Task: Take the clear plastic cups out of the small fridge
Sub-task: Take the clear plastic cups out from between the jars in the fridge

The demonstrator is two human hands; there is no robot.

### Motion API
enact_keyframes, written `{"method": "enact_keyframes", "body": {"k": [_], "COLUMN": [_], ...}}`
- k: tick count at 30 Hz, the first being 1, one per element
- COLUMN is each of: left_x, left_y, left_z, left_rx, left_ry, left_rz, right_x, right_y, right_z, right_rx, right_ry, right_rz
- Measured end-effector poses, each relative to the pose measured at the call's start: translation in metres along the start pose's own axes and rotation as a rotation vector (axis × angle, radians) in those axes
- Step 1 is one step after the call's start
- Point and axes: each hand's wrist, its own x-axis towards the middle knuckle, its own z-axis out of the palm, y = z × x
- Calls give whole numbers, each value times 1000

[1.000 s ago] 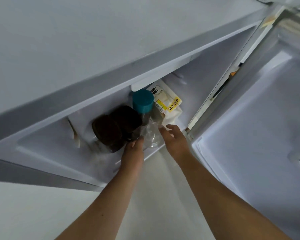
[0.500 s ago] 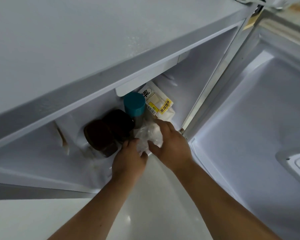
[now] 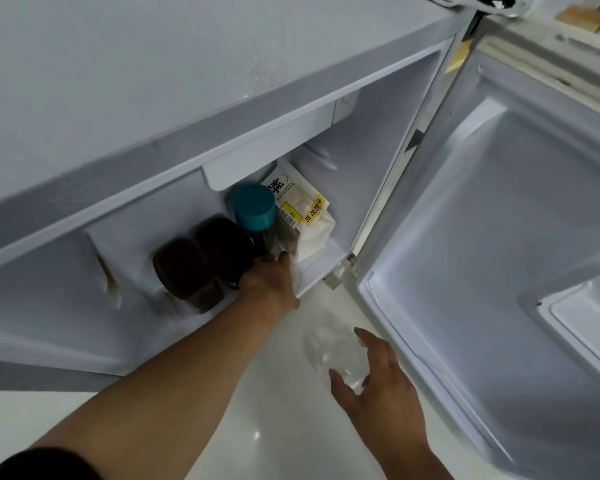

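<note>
The small white fridge (image 3: 222, 81) stands open below me. My right hand (image 3: 378, 375) holds a clear plastic cup (image 3: 329, 351) outside the fridge, above the pale floor, fingers curled around it. My left hand (image 3: 271, 278) reaches into the fridge's lower compartment and touches another clear plastic cup (image 3: 293, 268) at the front edge of the shelf; whether the fingers close on it I cannot tell. That cup is mostly hidden behind the hand.
Inside the fridge stand two dark-lidded jars (image 3: 184, 268), a teal-capped bottle (image 3: 253, 206) and a white food bag with a yellow label (image 3: 305, 216). The open door (image 3: 516, 237) with its moulded shelf is on the right. Glossy white floor (image 3: 274, 427) lies beneath.
My right hand has pulled a clear cup out of the fridge and down toward me. My left hand has stayed at the shelf, reaching slightly deeper.
</note>
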Motion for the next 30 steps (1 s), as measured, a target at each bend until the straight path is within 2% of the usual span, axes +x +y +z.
{"method": "enact_keyframes", "body": {"k": [7, 11, 16, 22, 30], "left_x": [-37, -103, -202, -298, -318], "left_y": [-5, -12, -23, -85, -192], "left_z": [18, 44, 66, 88, 102], "left_rx": [102, 10, -43, -70, -122], "left_ry": [81, 144, 149, 161, 140], "left_rz": [51, 115, 96, 39, -94], "right_x": [-34, -63, -101, -140, -142], "right_y": [9, 11, -2, -45, -127], "right_z": [-25, -40, -48, -34, 38], "right_rx": [-25, -77, -84, -51, -123], "right_ry": [-3, -6, -45, -136, -258], "right_rz": [44, 35, -51, -134, -228]}}
